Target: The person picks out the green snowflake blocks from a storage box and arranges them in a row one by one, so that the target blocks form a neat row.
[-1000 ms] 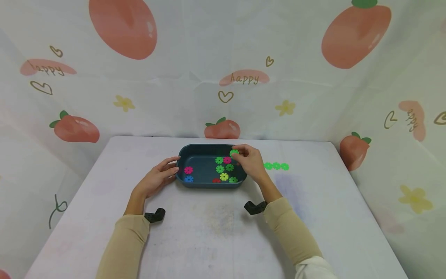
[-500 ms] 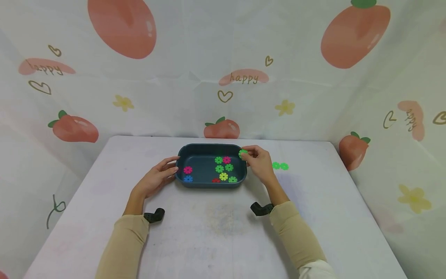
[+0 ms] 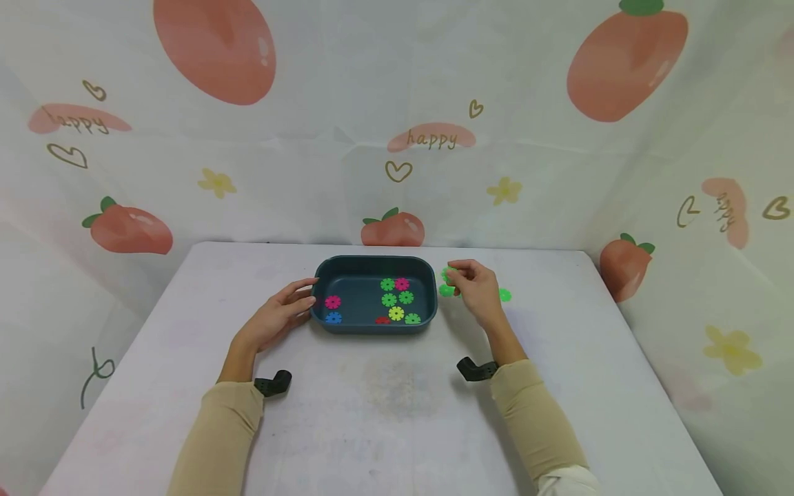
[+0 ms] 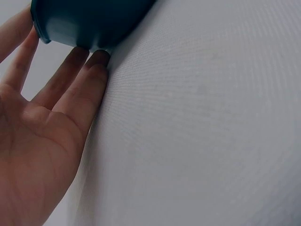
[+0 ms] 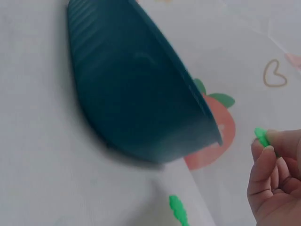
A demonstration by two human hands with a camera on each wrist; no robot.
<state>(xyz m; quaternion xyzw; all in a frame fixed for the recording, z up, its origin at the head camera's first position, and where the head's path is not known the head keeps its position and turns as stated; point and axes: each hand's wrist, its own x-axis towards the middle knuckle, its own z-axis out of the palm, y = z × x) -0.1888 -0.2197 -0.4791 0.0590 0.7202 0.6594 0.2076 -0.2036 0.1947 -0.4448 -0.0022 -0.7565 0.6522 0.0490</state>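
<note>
Two hands work at a dark teal tray (image 3: 372, 329) on the white table (image 3: 372, 441), both forearms reaching in from the near edge in beige sleeves (image 3: 217, 434). The left hand (image 3: 277, 318) lies to the tray's left, its fingers extended and fairly straight, the tips touching the end wall and rim without curling round them; the left wrist view shows the lower fingers low against that wall, close to the tabletop. The right hand (image 3: 479, 293) is raised just past the tray's right end, bent at the wrist, thumb and forefinger in a narrow pinch on a green notched piece (image 3: 445, 274), the other fingers folded toward the palm. The fingertips cover part of that piece, and the right wrist view gives only a thin, edge-on bit of it. Just below it, a loose green piece (image 3: 446, 291) lies on the table, and another green disc (image 3: 505, 295) shows beyond the hand; whatever lies behind the hand between them cannot be made out. Inside the tray, the near wall cuts off the lower part of a red disc (image 3: 382, 320). The left wrist view crops most of the tray, leaving its contents out of sight.
</note>
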